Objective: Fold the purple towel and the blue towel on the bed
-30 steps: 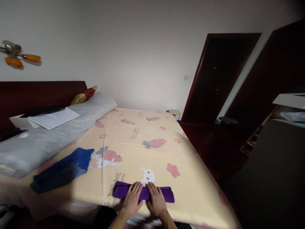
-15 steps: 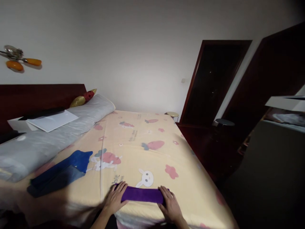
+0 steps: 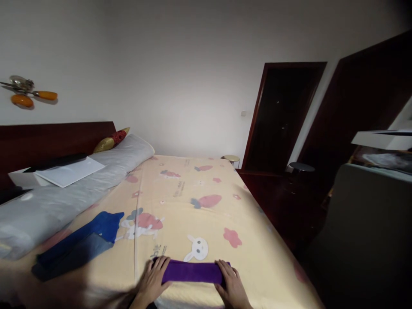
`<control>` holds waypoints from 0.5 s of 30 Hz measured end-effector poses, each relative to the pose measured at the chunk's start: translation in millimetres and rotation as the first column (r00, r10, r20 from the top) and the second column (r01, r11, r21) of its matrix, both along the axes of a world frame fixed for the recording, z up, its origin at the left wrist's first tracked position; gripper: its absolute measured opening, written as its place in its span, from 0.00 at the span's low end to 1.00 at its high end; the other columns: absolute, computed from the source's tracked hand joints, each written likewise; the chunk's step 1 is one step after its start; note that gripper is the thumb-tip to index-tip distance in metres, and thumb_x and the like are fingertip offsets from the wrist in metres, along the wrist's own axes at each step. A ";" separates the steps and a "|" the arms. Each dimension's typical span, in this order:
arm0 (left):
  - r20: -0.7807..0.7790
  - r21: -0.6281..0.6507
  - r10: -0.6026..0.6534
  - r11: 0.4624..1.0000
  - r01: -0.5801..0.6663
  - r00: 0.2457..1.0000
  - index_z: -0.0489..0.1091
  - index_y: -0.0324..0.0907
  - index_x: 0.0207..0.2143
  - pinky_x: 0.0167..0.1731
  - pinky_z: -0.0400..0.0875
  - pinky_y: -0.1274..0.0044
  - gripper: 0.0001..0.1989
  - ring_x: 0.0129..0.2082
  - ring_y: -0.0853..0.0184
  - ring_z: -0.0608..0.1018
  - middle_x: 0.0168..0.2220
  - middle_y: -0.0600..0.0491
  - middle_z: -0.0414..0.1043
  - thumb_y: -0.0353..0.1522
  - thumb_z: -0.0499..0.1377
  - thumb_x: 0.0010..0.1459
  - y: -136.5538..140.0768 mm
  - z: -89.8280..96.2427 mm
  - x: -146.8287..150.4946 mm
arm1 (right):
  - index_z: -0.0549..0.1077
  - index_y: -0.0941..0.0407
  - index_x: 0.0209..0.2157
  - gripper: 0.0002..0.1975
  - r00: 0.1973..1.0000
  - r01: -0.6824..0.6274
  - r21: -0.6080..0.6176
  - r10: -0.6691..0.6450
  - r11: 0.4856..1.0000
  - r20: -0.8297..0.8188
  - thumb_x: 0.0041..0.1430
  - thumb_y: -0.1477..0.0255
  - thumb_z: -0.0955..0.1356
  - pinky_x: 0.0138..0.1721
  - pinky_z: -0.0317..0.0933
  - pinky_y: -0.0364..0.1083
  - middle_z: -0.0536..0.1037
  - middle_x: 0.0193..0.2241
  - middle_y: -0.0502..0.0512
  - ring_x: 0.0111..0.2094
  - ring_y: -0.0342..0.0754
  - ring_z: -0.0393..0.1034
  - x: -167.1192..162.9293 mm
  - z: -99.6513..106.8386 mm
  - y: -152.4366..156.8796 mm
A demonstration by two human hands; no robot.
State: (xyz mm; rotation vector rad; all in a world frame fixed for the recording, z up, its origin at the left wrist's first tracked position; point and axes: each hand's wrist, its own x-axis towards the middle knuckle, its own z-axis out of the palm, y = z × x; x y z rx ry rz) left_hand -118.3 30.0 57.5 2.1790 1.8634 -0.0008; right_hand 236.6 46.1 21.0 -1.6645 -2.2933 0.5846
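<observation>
A purple folded cloth [image 3: 192,272] lies as a flat, narrow strip on the bed near its front edge. My left hand [image 3: 155,277] grips the strip's left end, fingers over the top and thumb along the near edge. At the right end my right hand [image 3: 230,281] holds it the same way, its fingers curled over the cloth. Both ends are partly hidden under my hands. To the left, a blue folded garment [image 3: 99,229] rests on the patterned sheet [image 3: 185,214], apart from my hands.
A long grey bedding roll [image 3: 119,159] runs along the headboard [image 3: 58,133], with a white flat box lid [image 3: 71,171] on it. Beyond the bed's right edge are a dark stool [image 3: 301,167] and a grey panel [image 3: 363,214]. A pale stool [image 3: 231,158] stands at the far end.
The whole view has tilted up slightly, so the bed and cloth sit lower in the picture. Both hands stay on the ends of the purple cloth.
</observation>
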 end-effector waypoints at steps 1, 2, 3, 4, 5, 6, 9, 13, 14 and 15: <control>-0.004 0.003 0.008 1.000 -0.008 1.000 0.49 0.47 0.65 0.66 0.44 0.54 0.38 0.67 0.56 0.55 0.68 0.50 0.54 0.45 0.52 0.53 -0.4 0.7 0.6 | 0.54 0.54 0.63 0.36 1.000 0.008 -0.002 -0.008 1.000 0.000 0.55 0.54 0.61 0.65 0.44 0.59 0.59 0.65 0.59 0.66 0.55 0.50 -0.6 0.0 -0.3; -0.010 0.004 0.018 1.000 -0.018 1.000 0.49 0.47 0.65 0.66 0.44 0.54 0.38 0.67 0.55 0.56 0.67 0.49 0.54 0.45 0.52 0.53 -0.4 1.6 1.4 | 0.56 0.53 0.62 0.35 1.000 0.025 -0.001 -0.025 1.000 0.000 0.55 0.55 0.61 0.65 0.44 0.59 0.61 0.64 0.59 0.65 0.56 0.52 -1.5 0.5 -0.7; -0.016 0.004 0.028 1.000 -0.028 0.999 0.49 0.46 0.65 0.66 0.44 0.54 0.38 0.67 0.55 0.56 0.67 0.49 0.55 0.45 0.53 0.52 0.0 2.5 2.3 | 0.57 0.52 0.62 0.34 0.999 0.046 0.004 -0.046 0.999 -0.001 0.54 0.56 0.62 0.64 0.45 0.60 0.63 0.63 0.59 0.64 0.57 0.53 -2.7 1.7 -0.9; -0.024 0.003 0.040 0.999 -0.040 0.999 0.49 0.45 0.65 0.66 0.44 0.55 0.39 0.67 0.55 0.56 0.67 0.48 0.55 0.45 0.53 0.52 0.8 3.4 3.2 | 0.59 0.51 0.61 0.34 0.998 0.067 0.010 -0.067 0.998 -0.003 0.53 0.57 0.63 0.64 0.45 0.61 0.65 0.62 0.59 0.63 0.57 0.55 -4.3 3.5 -1.0; -0.034 -0.002 0.054 0.999 -0.054 0.998 0.49 0.44 0.65 0.66 0.44 0.55 0.40 0.67 0.55 0.56 0.67 0.47 0.56 0.45 0.54 0.51 1.8 4.0 4.2 | 0.60 0.50 0.60 0.33 0.996 0.088 0.018 -0.088 0.996 -0.007 0.52 0.58 0.63 0.63 0.45 0.62 0.66 0.61 0.59 0.62 0.58 0.57 -6.2 5.8 -0.8; -0.045 -0.008 0.067 0.998 -0.068 0.997 0.50 0.43 0.65 0.66 0.45 0.56 0.41 0.67 0.55 0.56 0.67 0.46 0.56 0.44 0.55 0.50 3.1 4.0 5.1 | 0.62 0.50 0.58 0.32 0.995 0.099 0.025 -0.099 0.995 -0.009 0.51 0.59 0.64 0.63 0.46 0.62 0.68 0.59 0.59 0.61 0.58 0.58 -8.2 8.4 -0.2; -0.055 0.013 0.088 0.996 -0.088 0.995 0.56 0.42 0.62 0.66 0.44 0.57 0.40 0.67 0.54 0.56 0.66 0.45 0.57 0.42 0.58 0.47 7.3 -1.5 5.6 | 0.65 0.49 0.56 0.31 0.994 0.103 0.050 -0.104 0.993 0.015 0.46 0.64 0.65 0.61 0.47 0.63 0.71 0.56 0.59 0.58 0.59 0.61 -13.3 13.0 5.0; -0.011 0.045 0.078 0.996 -0.078 0.997 0.59 0.41 0.60 0.66 0.39 0.58 0.38 0.67 0.53 0.54 0.66 0.43 0.56 0.40 0.57 0.46 14.0 -20.6 -1.8 | 0.68 0.50 0.52 0.35 0.985 0.111 0.062 -0.118 0.992 0.127 0.35 0.71 0.68 0.61 0.47 0.65 0.71 0.56 0.60 0.58 0.62 0.61 -10.3 -1.5 20.4; -0.001 0.030 0.073 0.997 -0.073 0.997 0.58 0.40 0.61 0.66 0.39 0.58 0.39 0.68 0.54 0.52 0.67 0.44 0.54 0.40 0.57 0.45 15.9 -25.3 -4.7 | 0.68 0.50 0.52 0.36 0.985 0.102 0.067 -0.110 0.992 0.136 0.35 0.71 0.69 0.61 0.48 0.65 0.71 0.56 0.61 0.58 0.63 0.61 -7.5 -8.5 24.8; 0.007 0.015 0.067 0.998 -0.067 0.998 0.56 0.39 0.62 0.66 0.38 0.59 0.40 0.69 0.55 0.51 0.68 0.44 0.52 0.39 0.56 0.45 17.8 -29.1 -7.4 | 0.67 0.50 0.53 0.35 0.987 0.088 0.080 -0.098 0.993 0.131 0.37 0.70 0.69 0.60 0.50 0.66 0.72 0.56 0.61 0.58 0.63 0.61 -4.4 -15.7 28.8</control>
